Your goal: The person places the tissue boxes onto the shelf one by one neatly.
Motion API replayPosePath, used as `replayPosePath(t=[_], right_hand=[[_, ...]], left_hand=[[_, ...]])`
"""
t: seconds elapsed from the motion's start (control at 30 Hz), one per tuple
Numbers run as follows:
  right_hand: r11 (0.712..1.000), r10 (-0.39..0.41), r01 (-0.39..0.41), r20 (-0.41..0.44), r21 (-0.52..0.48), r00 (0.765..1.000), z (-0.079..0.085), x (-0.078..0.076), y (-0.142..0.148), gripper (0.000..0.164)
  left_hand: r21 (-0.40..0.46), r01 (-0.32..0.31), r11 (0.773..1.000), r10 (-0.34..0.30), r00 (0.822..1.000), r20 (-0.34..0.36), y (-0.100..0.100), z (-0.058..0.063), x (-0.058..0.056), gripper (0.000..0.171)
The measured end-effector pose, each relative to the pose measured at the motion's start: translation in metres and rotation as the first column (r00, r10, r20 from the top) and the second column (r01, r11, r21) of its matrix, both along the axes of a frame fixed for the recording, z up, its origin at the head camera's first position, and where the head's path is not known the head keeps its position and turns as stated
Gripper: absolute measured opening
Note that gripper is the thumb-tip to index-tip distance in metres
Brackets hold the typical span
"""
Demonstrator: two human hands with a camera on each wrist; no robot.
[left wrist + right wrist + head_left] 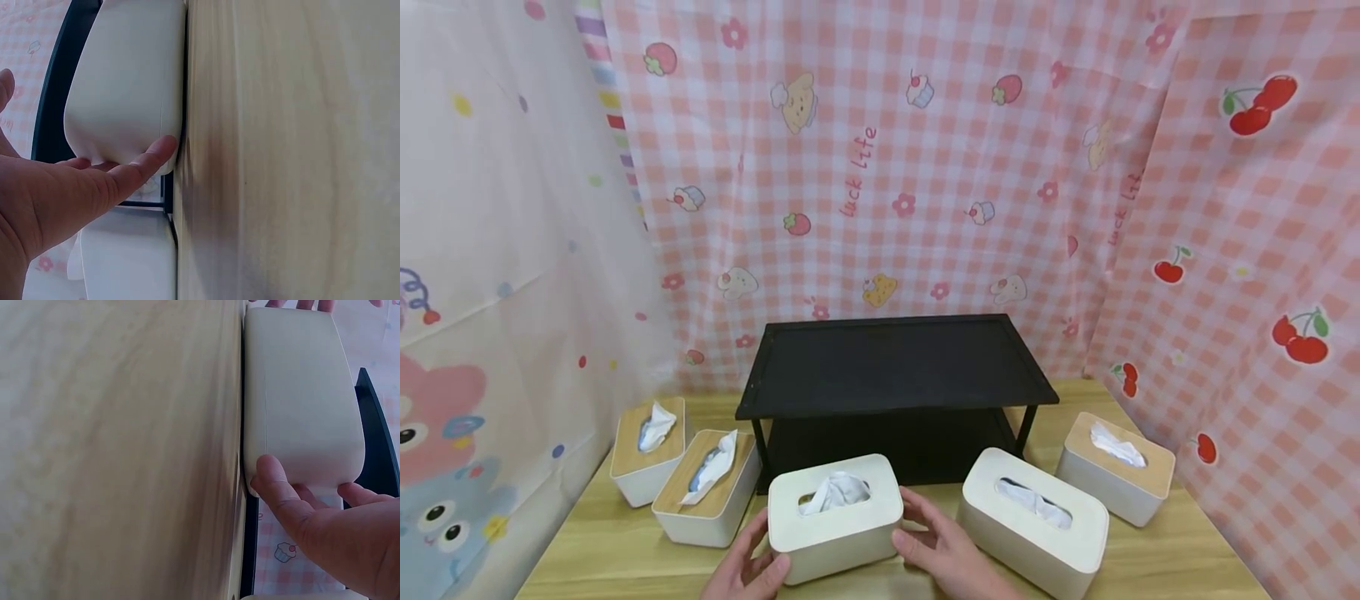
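A cream tissue box [838, 533] with an all-cream lid stands in front of the black rack, a white tissue [838, 492] poking from its oval slot. My left hand [749, 563] holds its left end, thumb at the front corner. At the opposite end my right hand [942, 543] grips it, with the thumb low near the front edge and fingers reaching behind. Both wrist views show the box [128, 81] close over the wooden table [125, 450]; fingertips press its end faces. Part of the far-side fingers is hidden by the box.
A two-tier black rack [895, 367] stands behind. Another all-cream tissue box [1037, 533] sits right of my right hand, with a wood-lidded one [1116, 467] beyond it. Two more wood-lidded boxes [707, 492] stand at the left. Patterned curtains [880, 167] enclose the table.
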State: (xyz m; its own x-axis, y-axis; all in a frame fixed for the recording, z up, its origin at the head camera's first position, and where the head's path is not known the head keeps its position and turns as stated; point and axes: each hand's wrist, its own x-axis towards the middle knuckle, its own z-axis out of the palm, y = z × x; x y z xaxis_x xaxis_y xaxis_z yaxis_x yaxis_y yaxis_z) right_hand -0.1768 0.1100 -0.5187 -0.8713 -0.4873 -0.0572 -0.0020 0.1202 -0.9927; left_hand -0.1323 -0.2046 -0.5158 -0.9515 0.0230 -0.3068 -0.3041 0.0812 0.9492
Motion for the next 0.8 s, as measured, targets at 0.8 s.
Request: replayPosePath(t=[0.8], right_hand=[[0.999, -0.015, 0.016, 0.029, -0.035, 0.999, -0.001, 0.003, 0.002, 0.072]], left_hand=[[-0.032, -0.01, 0.999, 0.01, 1.0, 0.022, 0.006, 0.01, -0.006, 0.097]])
